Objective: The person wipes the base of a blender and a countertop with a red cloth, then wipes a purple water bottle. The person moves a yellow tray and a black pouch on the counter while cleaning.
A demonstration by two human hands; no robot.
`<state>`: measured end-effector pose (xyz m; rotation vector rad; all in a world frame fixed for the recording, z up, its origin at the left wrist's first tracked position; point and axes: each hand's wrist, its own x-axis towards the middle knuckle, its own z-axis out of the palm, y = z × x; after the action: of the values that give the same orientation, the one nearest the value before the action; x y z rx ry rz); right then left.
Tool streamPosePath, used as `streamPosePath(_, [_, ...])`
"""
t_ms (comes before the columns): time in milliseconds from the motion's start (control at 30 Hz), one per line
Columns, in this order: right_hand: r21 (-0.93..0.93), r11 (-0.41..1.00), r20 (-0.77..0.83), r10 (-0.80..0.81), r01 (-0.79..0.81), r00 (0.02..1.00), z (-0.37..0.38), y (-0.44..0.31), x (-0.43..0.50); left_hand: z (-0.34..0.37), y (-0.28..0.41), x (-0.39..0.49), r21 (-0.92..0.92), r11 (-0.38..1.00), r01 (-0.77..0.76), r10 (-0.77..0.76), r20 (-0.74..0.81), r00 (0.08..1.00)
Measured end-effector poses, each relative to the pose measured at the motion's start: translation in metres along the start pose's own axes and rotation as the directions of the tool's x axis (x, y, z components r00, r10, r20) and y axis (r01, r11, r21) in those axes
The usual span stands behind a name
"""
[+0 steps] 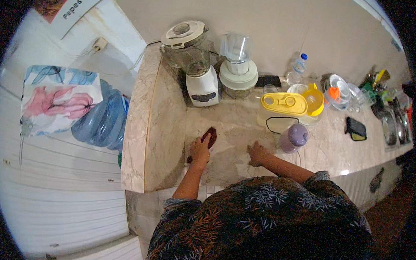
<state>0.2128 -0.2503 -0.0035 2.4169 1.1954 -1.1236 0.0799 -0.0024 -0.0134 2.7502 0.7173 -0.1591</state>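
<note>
My left hand (199, 152) lies over a dark reddish-brown cloth or pad (209, 137) on the stone countertop (227, 167), near its left end. Part of the cloth shows above the fingers and a dark bit below the hand; whether the fingers grip it or only press it, I cannot tell. My right hand (258, 153) rests on the counter with fingers apart and nothing in it. To its right stands a purple lidded bottle (293, 138), beside a thin black loop and a container with a yellow lid (284, 104).
A blender (202, 85) and a food processor (238, 74) stand along the wall. A water bottle (298, 69), an orange-topped item (334, 94), a dark phone-like object (356, 128) and racked dishes (390, 127) are rightward. A large blue water jug (103, 117) is left of the counter.
</note>
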Motion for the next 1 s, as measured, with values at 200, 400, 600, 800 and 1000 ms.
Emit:
streamPosePath(200, [0.264, 0.888, -0.143, -0.350, 0.377, 0.926, 0.040, 0.049, -0.031, 0.020, 0.027, -0.029, -0.166, 0.976, 0.144, -0.155, -0.052, 0.987])
streamPosePath(400, [0.594, 0.694, -0.088, -0.446, 0.406, 0.891, 0.087, 0.140, -0.110, 0.056, 0.103, -0.046, -0.015, 0.994, 0.108, -0.108, -0.011, 0.994])
streamPosePath(600, [0.902, 0.391, -0.056, -0.312, 0.182, 0.948, 0.097, 0.254, -0.191, 0.071, 0.174, -0.042, 0.011, 0.997, 0.076, -0.077, 0.046, 0.996])
streamPosePath(800, [0.931, 0.312, -0.338, 0.531, 0.191, 0.777, 0.103, 0.460, -0.213, 0.073, 0.152, -0.013, -0.284, 0.959, 0.024, 0.013, 0.127, 0.992])
streamPosePath(1000, [0.855, 0.401, -0.422, 0.907, -0.328, 0.009, 0.099, 0.565, -0.188, 0.050, 0.105, -0.037, -0.091, 0.992, -0.088, 0.085, -0.033, 0.996])
